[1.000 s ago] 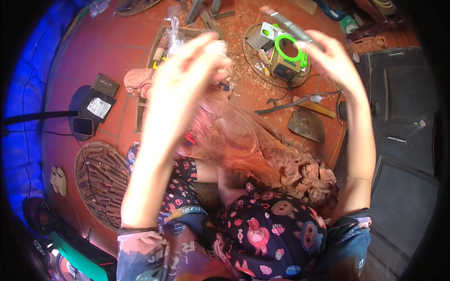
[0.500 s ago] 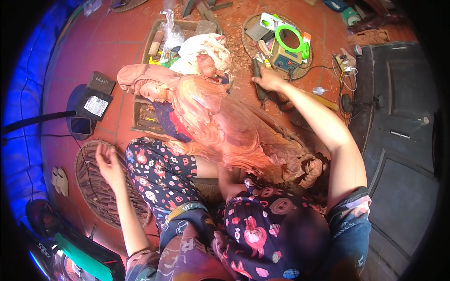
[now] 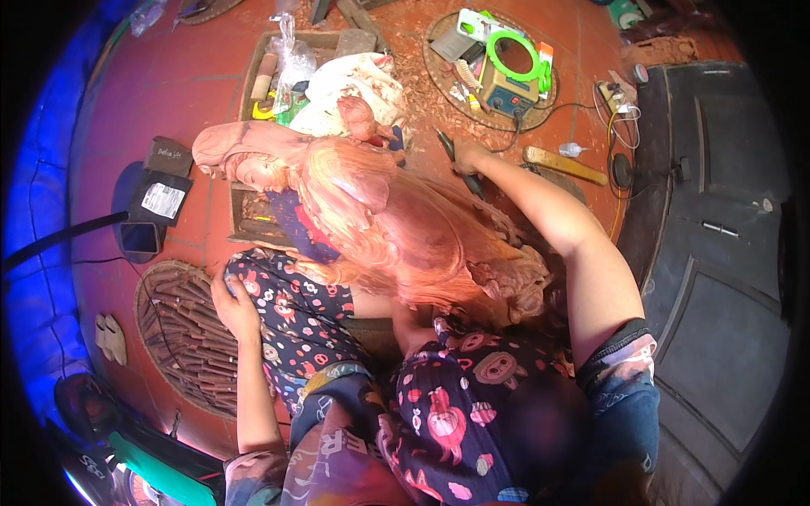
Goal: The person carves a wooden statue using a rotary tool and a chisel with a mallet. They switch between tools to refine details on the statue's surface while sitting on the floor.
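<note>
Gripping dark tool [image 3: 449, 152] w/ R hand [image 3: 469, 158] by wood carving [image 3: 396, 228] | L hand [image 3: 232, 304] fingers open, flat on knee

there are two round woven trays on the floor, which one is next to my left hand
The woven tray full of brown wooden-handled tools, at your left beside your knee; your left hand rests at its edge. The other tray, with the green ring and machine, lies far ahead by your right hand.
</note>
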Action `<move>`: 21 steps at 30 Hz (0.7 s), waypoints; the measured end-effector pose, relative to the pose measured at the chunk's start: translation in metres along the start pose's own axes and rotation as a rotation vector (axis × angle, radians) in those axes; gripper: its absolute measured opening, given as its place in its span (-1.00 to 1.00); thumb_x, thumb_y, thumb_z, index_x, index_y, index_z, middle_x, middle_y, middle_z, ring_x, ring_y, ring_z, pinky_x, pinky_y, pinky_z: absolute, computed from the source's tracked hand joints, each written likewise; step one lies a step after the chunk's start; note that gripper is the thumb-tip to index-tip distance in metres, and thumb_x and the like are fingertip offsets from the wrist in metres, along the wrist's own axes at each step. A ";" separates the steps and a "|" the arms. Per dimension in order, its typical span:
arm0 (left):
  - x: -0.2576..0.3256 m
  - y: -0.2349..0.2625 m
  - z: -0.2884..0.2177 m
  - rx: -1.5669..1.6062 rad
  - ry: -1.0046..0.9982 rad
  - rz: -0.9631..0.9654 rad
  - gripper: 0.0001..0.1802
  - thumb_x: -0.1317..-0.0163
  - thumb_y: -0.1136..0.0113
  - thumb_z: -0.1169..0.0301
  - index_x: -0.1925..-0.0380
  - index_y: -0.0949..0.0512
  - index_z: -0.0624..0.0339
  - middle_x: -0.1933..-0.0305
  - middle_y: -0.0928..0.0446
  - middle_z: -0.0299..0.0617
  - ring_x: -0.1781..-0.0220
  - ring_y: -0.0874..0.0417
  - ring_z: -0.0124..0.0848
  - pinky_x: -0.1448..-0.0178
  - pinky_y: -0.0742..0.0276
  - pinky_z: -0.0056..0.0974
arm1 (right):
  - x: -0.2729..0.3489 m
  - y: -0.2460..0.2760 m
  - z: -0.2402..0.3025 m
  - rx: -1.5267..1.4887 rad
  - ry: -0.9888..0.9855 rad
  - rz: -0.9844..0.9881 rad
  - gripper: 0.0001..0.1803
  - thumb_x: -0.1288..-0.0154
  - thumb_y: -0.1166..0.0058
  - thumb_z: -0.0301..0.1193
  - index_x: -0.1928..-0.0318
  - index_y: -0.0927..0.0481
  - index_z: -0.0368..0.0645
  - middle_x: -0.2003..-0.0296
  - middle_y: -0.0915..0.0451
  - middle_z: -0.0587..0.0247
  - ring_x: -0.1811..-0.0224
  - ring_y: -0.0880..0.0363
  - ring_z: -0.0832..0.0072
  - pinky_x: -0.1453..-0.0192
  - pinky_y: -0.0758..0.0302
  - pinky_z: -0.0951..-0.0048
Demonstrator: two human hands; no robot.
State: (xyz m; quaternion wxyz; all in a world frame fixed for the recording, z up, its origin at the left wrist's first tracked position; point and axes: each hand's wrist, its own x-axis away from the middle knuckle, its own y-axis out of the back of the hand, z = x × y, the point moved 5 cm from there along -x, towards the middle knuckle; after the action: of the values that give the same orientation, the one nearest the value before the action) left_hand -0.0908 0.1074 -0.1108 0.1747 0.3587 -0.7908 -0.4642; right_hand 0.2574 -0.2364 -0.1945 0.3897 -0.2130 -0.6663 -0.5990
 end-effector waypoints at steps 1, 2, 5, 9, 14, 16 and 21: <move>0.000 -0.001 0.000 0.003 0.007 0.004 -0.66 -0.26 0.10 0.34 0.07 -0.41 0.35 0.09 -0.45 0.05 0.02 -0.45 -0.04 -0.07 -0.30 -0.13 | 0.000 0.000 -0.002 -0.012 -0.010 0.017 -0.49 -0.04 -0.04 -0.48 -0.05 -0.32 -0.33 0.02 -0.48 -0.14 -0.04 -0.47 0.11 -0.04 -0.45 0.23; 0.000 -0.001 -0.001 0.005 0.015 0.007 -0.66 -0.26 0.10 0.34 0.07 -0.41 0.35 0.09 -0.45 0.05 0.02 -0.45 -0.04 -0.06 -0.30 -0.14 | -0.001 0.000 -0.003 -0.023 -0.019 0.033 -0.49 -0.04 -0.05 -0.48 -0.06 -0.31 -0.33 0.03 -0.48 -0.14 -0.05 -0.47 0.11 -0.04 -0.44 0.22; -0.001 -0.002 0.001 -0.002 0.022 0.002 -0.66 -0.26 0.10 0.33 0.07 -0.41 0.35 0.10 -0.46 0.04 0.03 -0.46 -0.05 -0.06 -0.31 -0.14 | -0.005 -0.002 -0.004 0.029 0.028 0.022 -0.44 -0.03 -0.12 -0.42 -0.07 -0.30 -0.32 0.02 -0.47 -0.14 -0.06 -0.46 0.11 -0.05 -0.44 0.22; 0.000 -0.004 -0.003 0.010 0.029 0.012 -0.66 -0.26 0.09 0.33 0.07 -0.42 0.33 0.09 -0.46 0.04 0.03 -0.46 -0.07 -0.06 -0.31 -0.15 | -0.013 -0.002 -0.025 0.039 0.144 -0.114 -0.52 -0.09 -0.18 -0.19 0.11 -0.34 -0.22 0.23 -0.54 -0.06 0.26 -0.58 0.15 0.39 -0.58 0.22; 0.002 0.002 0.006 -0.001 0.024 -0.006 -0.66 -0.27 0.07 0.32 0.06 -0.43 0.32 0.08 -0.47 0.03 0.02 -0.48 -0.10 -0.08 -0.31 -0.18 | 0.024 0.058 -0.078 0.121 0.057 -0.334 -0.62 -0.12 -0.01 -0.20 0.19 -0.53 -0.25 0.23 -0.58 -0.06 0.12 -0.55 0.08 0.03 -0.48 0.18; 0.003 0.000 0.005 0.037 0.034 -0.011 -0.65 -0.29 0.08 0.29 0.04 -0.44 0.31 0.06 -0.47 0.04 0.01 -0.48 -0.12 -0.08 -0.32 -0.20 | 0.035 0.077 -0.131 0.308 -0.099 -0.411 -0.73 -0.14 0.05 -0.33 0.21 -0.54 -0.22 0.25 -0.59 -0.03 0.15 -0.57 0.09 0.05 -0.50 0.16; 0.000 -0.005 -0.006 -0.010 0.006 0.019 -0.66 -0.28 0.09 0.33 0.04 -0.42 0.31 0.10 -0.48 0.01 0.05 -0.49 -0.12 -0.06 -0.32 -0.19 | 0.036 0.039 -0.215 0.542 -0.055 -0.424 -0.66 -0.12 0.10 -0.50 0.04 -0.36 -0.17 0.20 -0.57 -0.03 0.15 -0.56 0.07 0.10 -0.50 0.12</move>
State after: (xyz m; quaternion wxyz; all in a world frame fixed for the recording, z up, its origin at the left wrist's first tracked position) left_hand -0.0853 0.1020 -0.1124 0.1832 0.3519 -0.7912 -0.4654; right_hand 0.3221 -0.4431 -0.1464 0.2810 0.0253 -0.8410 -0.4617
